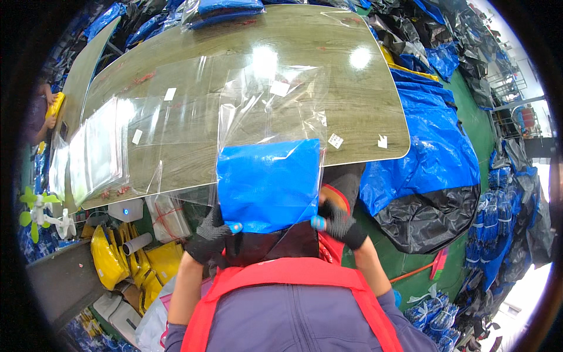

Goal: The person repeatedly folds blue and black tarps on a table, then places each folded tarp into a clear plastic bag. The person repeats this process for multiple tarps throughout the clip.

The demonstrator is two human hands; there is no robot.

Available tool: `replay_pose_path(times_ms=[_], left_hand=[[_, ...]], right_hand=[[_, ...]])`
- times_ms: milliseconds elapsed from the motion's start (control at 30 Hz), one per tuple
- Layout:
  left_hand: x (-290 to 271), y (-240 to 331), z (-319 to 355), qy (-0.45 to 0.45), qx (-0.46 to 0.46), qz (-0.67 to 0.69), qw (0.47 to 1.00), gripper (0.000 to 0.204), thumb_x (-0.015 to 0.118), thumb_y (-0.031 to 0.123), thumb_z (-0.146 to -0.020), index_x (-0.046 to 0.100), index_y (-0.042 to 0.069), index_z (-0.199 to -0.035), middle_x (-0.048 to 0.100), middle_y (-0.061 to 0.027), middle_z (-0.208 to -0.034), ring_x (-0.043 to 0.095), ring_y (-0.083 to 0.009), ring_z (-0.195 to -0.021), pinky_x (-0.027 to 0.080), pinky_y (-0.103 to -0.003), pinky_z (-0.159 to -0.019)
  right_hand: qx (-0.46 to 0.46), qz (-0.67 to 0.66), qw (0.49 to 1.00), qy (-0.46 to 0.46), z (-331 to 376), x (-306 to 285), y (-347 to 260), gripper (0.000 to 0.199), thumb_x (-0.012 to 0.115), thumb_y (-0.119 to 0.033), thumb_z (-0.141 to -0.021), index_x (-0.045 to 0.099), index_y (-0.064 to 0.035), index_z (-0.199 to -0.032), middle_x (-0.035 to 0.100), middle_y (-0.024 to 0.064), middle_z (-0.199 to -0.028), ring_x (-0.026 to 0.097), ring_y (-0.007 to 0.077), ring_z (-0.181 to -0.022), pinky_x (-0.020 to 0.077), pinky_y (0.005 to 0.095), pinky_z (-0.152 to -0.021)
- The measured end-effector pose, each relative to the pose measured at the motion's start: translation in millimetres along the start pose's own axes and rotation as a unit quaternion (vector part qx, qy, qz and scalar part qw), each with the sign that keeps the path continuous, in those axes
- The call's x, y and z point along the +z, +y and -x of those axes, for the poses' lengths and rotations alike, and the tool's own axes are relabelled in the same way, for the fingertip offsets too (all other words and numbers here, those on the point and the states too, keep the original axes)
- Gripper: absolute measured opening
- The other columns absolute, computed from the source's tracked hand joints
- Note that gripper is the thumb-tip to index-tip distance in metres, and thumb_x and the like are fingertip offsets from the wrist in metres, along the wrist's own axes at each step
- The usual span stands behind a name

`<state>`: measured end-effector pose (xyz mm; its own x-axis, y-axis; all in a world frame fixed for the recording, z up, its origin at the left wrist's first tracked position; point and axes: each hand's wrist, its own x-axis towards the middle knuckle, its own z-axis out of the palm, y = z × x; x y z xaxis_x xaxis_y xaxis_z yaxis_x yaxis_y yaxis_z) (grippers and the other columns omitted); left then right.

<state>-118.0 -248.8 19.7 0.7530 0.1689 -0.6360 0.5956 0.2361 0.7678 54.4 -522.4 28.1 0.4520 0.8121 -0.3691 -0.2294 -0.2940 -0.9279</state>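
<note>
A folded blue tarp (270, 182) lies partly inside a clear plastic bag (267, 117) at the table's near edge, its lower part overhanging toward me. The bag's upper part spreads flat over the table (363, 88), with a small white label on it. My left hand (212, 234), in a dark patterned glove, grips the tarp's lower left corner with the thumb on top. At the lower right corner, my right hand (343, 226), gloved alike, pinches the edge. Light blue covers both thumb tips. The fingers beneath are hidden.
Clear bags (99, 149) are stacked on the table's left. Blue and black sheeting (422, 152) hangs at the right. Yellow folded pieces (111, 258) and a green fan (38, 214) are at lower left. Another person's hands (50, 114) hold something yellow at far left.
</note>
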Motion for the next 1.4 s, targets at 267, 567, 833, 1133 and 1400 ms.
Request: replay_pose_path(times_ms=[267, 567, 833, 1133, 1400], left_hand=[[-9.9, 16.7, -11.7, 0.132, 0.263, -0.127, 0.947, 0.046, 0.055, 0.000, -0.089, 0.042, -0.001, -0.133, 0.058, -0.0165, -0.121, 0.058, -0.0221, -0.111, 0.045, -0.033, -0.097], [-13.0, 19.5, -11.2, 0.134, 0.271, -0.112, 0.947, 0.041, 0.054, -0.009, -0.080, 0.055, -0.001, -0.120, 0.065, -0.0149, -0.112, 0.064, -0.0226, -0.104, 0.050, -0.032, -0.089], [-1.5, -11.8, 8.3, 0.290, 0.335, -0.379, 0.812, 0.019, 0.053, 0.015, -0.089, 0.061, 0.005, -0.103, 0.064, -0.0173, -0.091, 0.063, -0.0358, -0.082, 0.050, -0.042, -0.071], [-13.1, -14.5, 31.1, 0.131, 0.239, 0.013, 0.962, 0.019, 0.056, 0.017, -0.092, 0.054, 0.007, -0.108, 0.058, -0.0092, -0.100, 0.059, -0.0218, -0.090, 0.050, -0.034, -0.077], [23.6, 4.2, 28.3, 0.009, 0.164, -0.061, 0.985, 0.114, 0.084, 0.037, -0.069, 0.009, 0.006, -0.149, 0.038, -0.0190, -0.141, 0.043, -0.0316, -0.127, 0.042, -0.041, -0.103]], right_hand=[[0.037, -0.160, 0.973, 0.161, -40.2, 7.7, 1.6, 0.059, 0.066, -0.043, -0.089, 0.054, 0.0010, -0.127, 0.063, 0.0081, -0.110, 0.059, 0.0151, -0.096, 0.0484, 0.0284, -0.086], [0.054, -0.128, 0.975, 0.176, -38.0, -2.0, 1.8, 0.047, 0.060, -0.046, -0.092, 0.064, -0.0003, -0.103, 0.062, 0.0033, -0.086, 0.053, 0.0096, -0.077, 0.0463, 0.0267, -0.069], [0.022, -0.097, 0.986, 0.135, -2.4, 15.7, -29.7, 0.068, 0.073, -0.040, -0.083, 0.047, 0.0005, -0.130, 0.060, 0.0119, -0.116, 0.058, 0.0186, -0.101, 0.0490, 0.0329, -0.087], [0.134, -0.177, 0.974, 0.037, 42.4, 45.6, -7.6, 0.053, 0.074, -0.030, -0.084, 0.055, 0.0000, -0.123, 0.064, 0.0096, -0.114, 0.058, 0.0191, -0.106, 0.0457, 0.0332, -0.095], [-0.024, -0.140, 0.989, 0.039, 34.2, 14.1, -29.3, 0.090, 0.078, -0.040, -0.076, 0.034, 0.0011, -0.142, 0.049, 0.0157, -0.137, 0.050, 0.0254, -0.123, 0.0399, 0.0390, -0.104]])
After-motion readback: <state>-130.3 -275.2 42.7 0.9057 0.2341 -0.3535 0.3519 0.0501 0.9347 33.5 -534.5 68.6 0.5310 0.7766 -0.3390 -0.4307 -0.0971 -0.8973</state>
